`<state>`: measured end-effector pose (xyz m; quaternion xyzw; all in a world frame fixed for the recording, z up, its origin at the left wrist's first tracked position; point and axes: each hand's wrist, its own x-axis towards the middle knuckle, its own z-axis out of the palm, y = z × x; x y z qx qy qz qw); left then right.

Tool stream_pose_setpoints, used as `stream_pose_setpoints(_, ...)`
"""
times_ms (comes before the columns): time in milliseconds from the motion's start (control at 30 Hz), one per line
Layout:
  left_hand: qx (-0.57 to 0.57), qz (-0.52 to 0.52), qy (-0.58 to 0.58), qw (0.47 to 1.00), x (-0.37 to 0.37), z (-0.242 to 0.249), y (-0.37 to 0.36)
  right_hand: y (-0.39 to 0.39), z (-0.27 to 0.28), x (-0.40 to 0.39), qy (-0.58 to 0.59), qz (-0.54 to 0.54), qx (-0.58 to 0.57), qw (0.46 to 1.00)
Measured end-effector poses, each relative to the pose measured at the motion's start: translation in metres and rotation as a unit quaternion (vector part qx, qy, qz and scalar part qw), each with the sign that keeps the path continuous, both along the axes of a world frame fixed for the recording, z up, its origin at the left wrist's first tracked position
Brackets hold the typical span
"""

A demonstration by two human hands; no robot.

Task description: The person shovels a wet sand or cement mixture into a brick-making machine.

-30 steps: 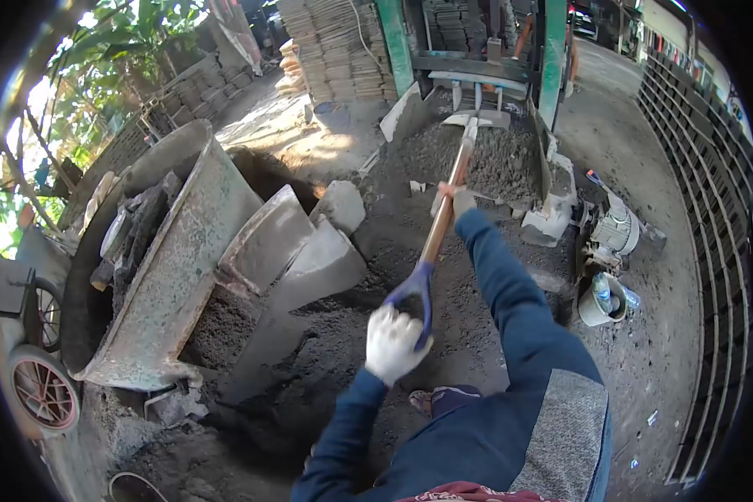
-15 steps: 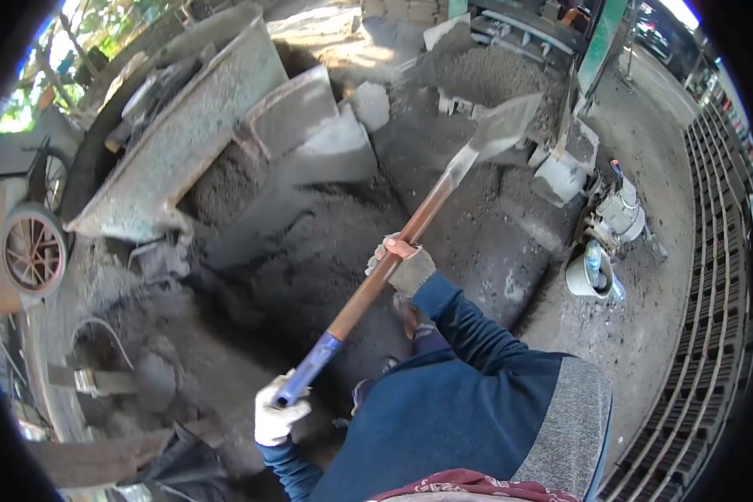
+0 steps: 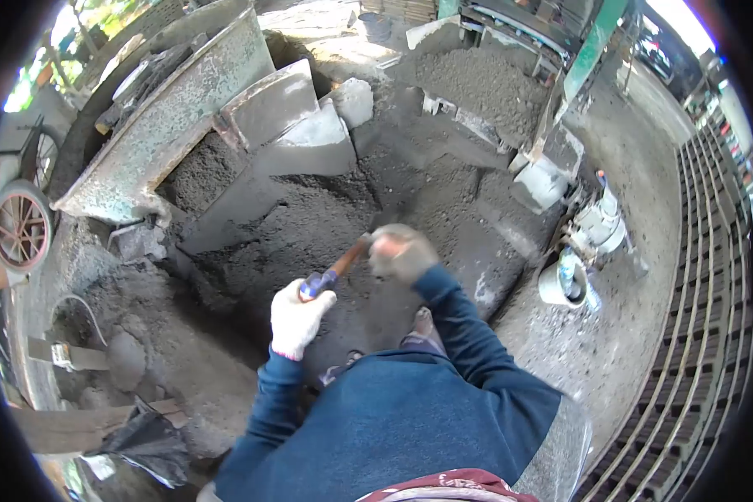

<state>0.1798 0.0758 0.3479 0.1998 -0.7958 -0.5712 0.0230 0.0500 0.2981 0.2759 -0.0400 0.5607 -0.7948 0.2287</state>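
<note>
A shovel point(image 3: 345, 260) with a brown wooden shaft and a blue handle end is in both my gloved hands. My left hand point(image 3: 299, 318), in a white glove, is wrapped round the blue end. Further along the shaft, my right hand point(image 3: 403, 253) is closed on the wood, blurred by motion. The shovel's blade cannot be made out beyond my right hand. Below and ahead of my hands lies loose dark grey material point(image 3: 309, 222), heaped in a pit.
A worn metal trough point(image 3: 188, 109) stands at the upper left, near a red-rimmed wheel point(image 3: 23, 227). A grey heap point(image 3: 485, 88) lies at the upper right. On the right are a bucket point(image 3: 563, 284), a motor point(image 3: 598, 226) and long racks point(image 3: 694, 309).
The shovel has swung down from its raised position, and its blade has gone out of sight. My left hand has moved up and slightly right; the view has shifted a little.
</note>
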Motion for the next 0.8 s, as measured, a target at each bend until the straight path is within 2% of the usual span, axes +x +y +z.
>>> stream_pose_setpoints(67, -0.065, -0.074, -0.012, 0.995, -0.033, -0.049, 0.014, 0.08, 0.093, -0.033, 0.223, -0.108, 0.07, 0.966)
stream_pose_setpoints(100, -0.173, -0.131, -0.069, 0.974, -0.048, -0.044, 0.03, 0.121, 0.152, -0.04, 0.332, -0.154, 0.106, 0.924)
stream_pose_setpoints(133, -0.209, -0.162, -0.058, 0.963, -0.061, -0.067, 0.043, 0.157, 0.207, -0.039, 0.434, -0.188, 0.139, 0.87)
stream_pose_setpoints(167, -0.177, -0.168, -0.073, 0.967, -0.071, -0.077, 0.057, 0.186, 0.257, -0.031, 0.529, -0.201, 0.167, 0.807)
stream_pose_setpoints(200, -0.145, -0.175, -0.087, 0.97, -0.081, -0.081, 0.069, 0.208, 0.304, -0.017, 0.617, -0.197, 0.188, 0.738)
stream_pose_setpoints(267, -0.196, -0.226, -0.068, 0.952, -0.107, -0.081, 0.092, 0.229, 0.369, 0.007, 0.748, -0.135, 0.221, 0.611)
stream_pose_setpoints(367, -0.18, -0.237, -0.072, 0.952, -0.148, -0.075, 0.123, 0.223, 0.415, 0.028, 0.849, 0.008, 0.244, 0.469)
stream_pose_setpoints(400, -0.157, -0.24, -0.084, 0.954, -0.161, -0.068, 0.132, 0.219, 0.417, 0.026, 0.86, 0.046, 0.247, 0.444)
stream_pose_setpoints(500, -0.18, -0.239, -0.062, 0.952, -0.197, -0.072, 0.147, 0.206, 0.414, 0.013, 0.872, 0.114, 0.247, 0.407)
stream_pose_setpoints(733, -0.227, -0.2, -0.078, 0.95, -0.236, -0.053, 0.129, 0.193, 0.393, -0.028, 0.874, 0.172, 0.217, 0.398)
stream_pose_setpoints(800, -0.205, -0.181, -0.092, 0.957, -0.238, -0.047, 0.111, 0.187, 0.388, -0.038, 0.876, 0.183, 0.202, 0.399)
